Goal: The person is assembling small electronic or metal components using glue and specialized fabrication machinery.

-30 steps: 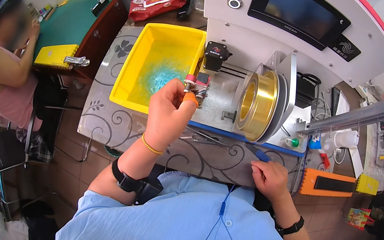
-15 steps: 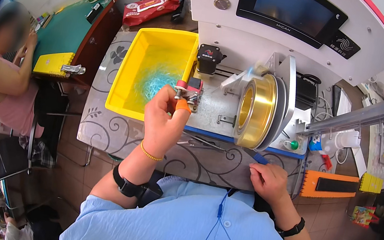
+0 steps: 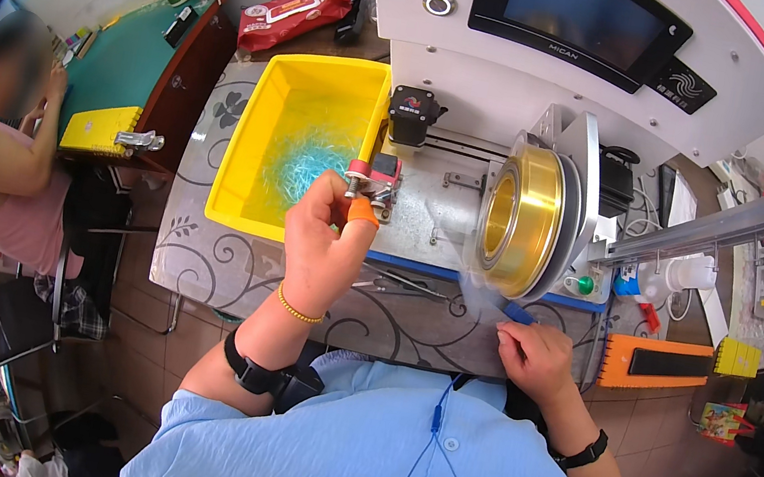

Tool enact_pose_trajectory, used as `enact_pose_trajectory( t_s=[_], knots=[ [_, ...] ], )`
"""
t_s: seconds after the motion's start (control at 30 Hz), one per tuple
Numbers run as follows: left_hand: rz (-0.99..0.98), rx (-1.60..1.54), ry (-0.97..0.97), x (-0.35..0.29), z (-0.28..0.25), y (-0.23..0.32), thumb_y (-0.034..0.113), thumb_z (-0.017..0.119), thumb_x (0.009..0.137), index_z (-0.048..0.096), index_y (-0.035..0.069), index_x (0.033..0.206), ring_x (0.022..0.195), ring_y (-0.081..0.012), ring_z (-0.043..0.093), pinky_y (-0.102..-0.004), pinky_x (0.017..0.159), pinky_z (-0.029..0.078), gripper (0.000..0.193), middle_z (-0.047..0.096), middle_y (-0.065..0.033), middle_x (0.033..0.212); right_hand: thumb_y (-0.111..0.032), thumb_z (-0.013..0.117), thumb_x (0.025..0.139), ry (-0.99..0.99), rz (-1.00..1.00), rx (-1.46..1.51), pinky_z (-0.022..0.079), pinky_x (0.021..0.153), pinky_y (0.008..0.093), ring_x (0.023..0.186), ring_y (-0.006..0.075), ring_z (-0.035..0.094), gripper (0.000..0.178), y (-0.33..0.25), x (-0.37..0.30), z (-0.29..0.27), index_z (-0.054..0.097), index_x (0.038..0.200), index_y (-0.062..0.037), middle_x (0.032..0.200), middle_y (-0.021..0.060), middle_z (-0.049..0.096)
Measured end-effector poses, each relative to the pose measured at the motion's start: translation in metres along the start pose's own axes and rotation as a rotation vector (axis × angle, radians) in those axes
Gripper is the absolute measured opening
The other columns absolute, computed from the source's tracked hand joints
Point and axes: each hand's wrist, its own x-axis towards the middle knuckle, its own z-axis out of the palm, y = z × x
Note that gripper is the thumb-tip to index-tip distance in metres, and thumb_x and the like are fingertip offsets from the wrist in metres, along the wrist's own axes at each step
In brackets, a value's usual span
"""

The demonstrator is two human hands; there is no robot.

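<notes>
My left hand (image 3: 326, 234) is raised at a small red and metal fixture (image 3: 374, 177) on the machine. An orange finger cover (image 3: 363, 210) sits on one digit; thumb and fingers are pinched together against the fixture, and what lies between them is hidden. A shiny gold ring-shaped drum (image 3: 518, 223) with a grey disc behind it stands to the right. My right hand (image 3: 535, 360) rests at the table's front edge, fingers curled in, just below a blue-ended piece (image 3: 518, 313) and apart from it.
A yellow bin (image 3: 251, 146) holding thin, pale blue strands stands left of the fixture. Behind is the white machine housing with a dark screen (image 3: 581, 14). An orange block with a black pad (image 3: 655, 367) lies at right. Another person (image 3: 15, 167) sits at a green-topped desk on the left.
A blurred pale part at the drum has swung from its upper left to below its lower left. The round button on the housing now shows a lit ring. Both hands stay in place.
</notes>
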Motion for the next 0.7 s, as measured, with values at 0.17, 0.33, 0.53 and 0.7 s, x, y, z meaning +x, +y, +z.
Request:
enact_pose_trajectory(
  t_s=[0.17,0.33,0.53,0.7],
  knots=[
    [-0.004,-0.04,-0.001,-0.0007,-0.0015,-0.0027,0.002,0.06,0.082,0.043,0.005,0.076,0.062,-0.0037,0.04,-0.0214,0.054,0.035,0.019,0.047,0.0025,0.065,-0.008,0.074,0.073,0.004,-0.001,0.001,0.047,0.05,0.0338,0.053,0.0222,0.06,0.012,-0.0007,-0.0001,-0.0005,0.067,0.083,-0.0096,0.066,0.0043,0.063],
    [-0.011,-0.045,-0.007,-0.0012,-0.0009,-0.0017,0.002,0.061,0.083,0.044,0.005,0.078,0.062,-0.0035,0.041,-0.0211,0.055,0.036,0.017,0.048,0.0031,0.065,-0.008,0.074,0.073,-0.006,0.0,0.004,0.047,0.05,0.0335,0.053,0.0221,0.059,0.012,0.0003,-0.001,-0.0003,0.067,0.083,-0.0097,0.067,0.0042,0.063],
    [-0.009,-0.039,-0.012,-0.001,-0.0025,-0.0023,0.002,0.061,0.083,0.045,0.005,0.078,0.063,-0.0033,0.042,-0.0207,0.056,0.036,0.016,0.048,0.0038,0.066,-0.008,0.074,0.074,0.011,-0.002,0.016,0.047,0.05,0.0335,0.053,0.0221,0.06,0.012,0.0004,-0.0011,0.0004,0.067,0.083,-0.0097,0.066,0.0043,0.063],
    [-0.006,-0.022,-0.009,-0.0009,-0.0017,-0.0018,0.002,0.061,0.082,0.045,0.005,0.078,0.063,-0.0034,0.042,-0.0209,0.056,0.036,0.016,0.047,0.0036,0.066,-0.009,0.074,0.074,0.006,-0.007,0.014,0.047,0.05,0.0338,0.053,0.0226,0.06,0.012,0.0013,-0.0004,0.0001,0.067,0.084,-0.0095,0.066,0.0047,0.063]
  ],
)
